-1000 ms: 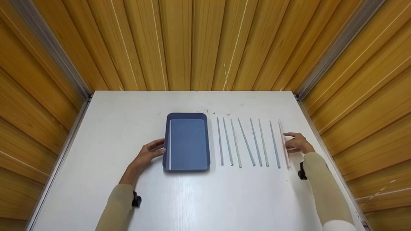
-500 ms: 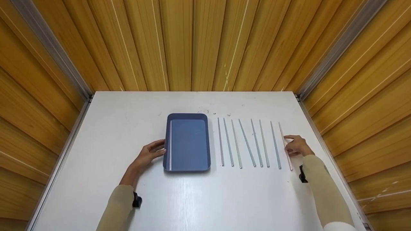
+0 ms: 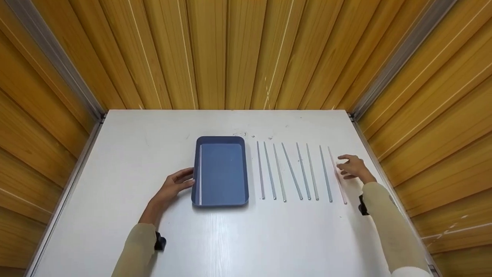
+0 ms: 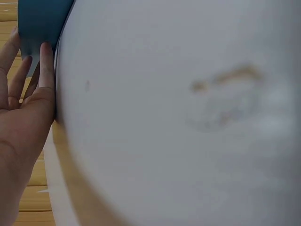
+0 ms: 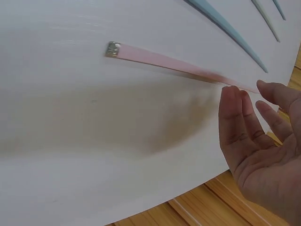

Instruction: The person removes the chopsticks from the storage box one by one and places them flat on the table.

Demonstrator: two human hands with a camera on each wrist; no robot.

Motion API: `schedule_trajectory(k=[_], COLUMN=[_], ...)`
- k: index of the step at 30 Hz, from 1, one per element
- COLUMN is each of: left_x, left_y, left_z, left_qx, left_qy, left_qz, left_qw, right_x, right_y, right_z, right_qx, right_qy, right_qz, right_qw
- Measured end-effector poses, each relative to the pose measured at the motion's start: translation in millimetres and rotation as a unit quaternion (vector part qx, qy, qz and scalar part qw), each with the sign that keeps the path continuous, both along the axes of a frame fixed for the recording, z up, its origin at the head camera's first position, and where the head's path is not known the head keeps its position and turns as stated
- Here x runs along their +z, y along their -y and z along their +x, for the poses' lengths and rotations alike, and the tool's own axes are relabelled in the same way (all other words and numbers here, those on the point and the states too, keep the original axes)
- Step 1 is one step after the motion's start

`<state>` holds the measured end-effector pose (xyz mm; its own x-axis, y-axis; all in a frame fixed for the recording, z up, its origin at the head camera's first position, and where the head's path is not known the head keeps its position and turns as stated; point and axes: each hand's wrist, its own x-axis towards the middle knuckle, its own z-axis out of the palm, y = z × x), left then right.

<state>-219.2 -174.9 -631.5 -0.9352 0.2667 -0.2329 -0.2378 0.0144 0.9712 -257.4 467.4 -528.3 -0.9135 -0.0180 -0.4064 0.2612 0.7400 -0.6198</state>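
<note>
My left hand (image 3: 173,188) rests at the left side of a blue rectangular tray (image 3: 223,173), its thumb and fingers touching the wall. In the left wrist view, those fingers (image 4: 46,70) lie fairly straight against the tray (image 4: 42,26). A pale strip runs along the tray's inner left side; I cannot tell whether it is an object or a reflection. My right hand (image 3: 353,167) hovers just right of a pink chopstick (image 3: 341,188), fingers loosely bent and holding nothing. The right wrist view shows the pink chopstick (image 5: 155,59) lying on the table, its thick end tipped with silver.
Several more chopsticks in blue, green and purplish tones, such as a blue one (image 3: 326,175), lie roughly side by side between the tray and the pink one. One of them (image 3: 292,171) slants more. The white table (image 3: 269,238) is bordered by wood-patterned walls (image 3: 246,54).
My right hand has let go of the pink chopstick and risen off it, slightly away. That chopstick now lies at a slant. My left hand has stayed at the tray; the view shifted slightly.
</note>
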Motion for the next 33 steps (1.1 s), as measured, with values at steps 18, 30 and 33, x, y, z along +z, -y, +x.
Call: schedule_trajectory(k=[18, 30, 33], left_x=[1.9, 3.5, 2.8], left_y=[1.8, 1.6, 2.9], left_z=[0.6, 1.9, 1.1], left_qx=[-0.008, -0.006, -0.007], left_qy=[-0.006, -0.007, -0.006], left_qz=[0.01, 0.005, 0.002], left_qw=[0.9999, 0.9999, 1.0], right_x=[32.2, 68.9, 69.3], right_y=[116.9, 216.6, 238.8], right_z=[-40.1, -46.2, -45.6], right_qx=[0.121, 0.252, 0.283], right_qy=[-0.083, -0.12, -0.12], right_qz=[-0.005, 0.033, 0.058], right_qw=[0.9892, 0.9596, 0.9498])
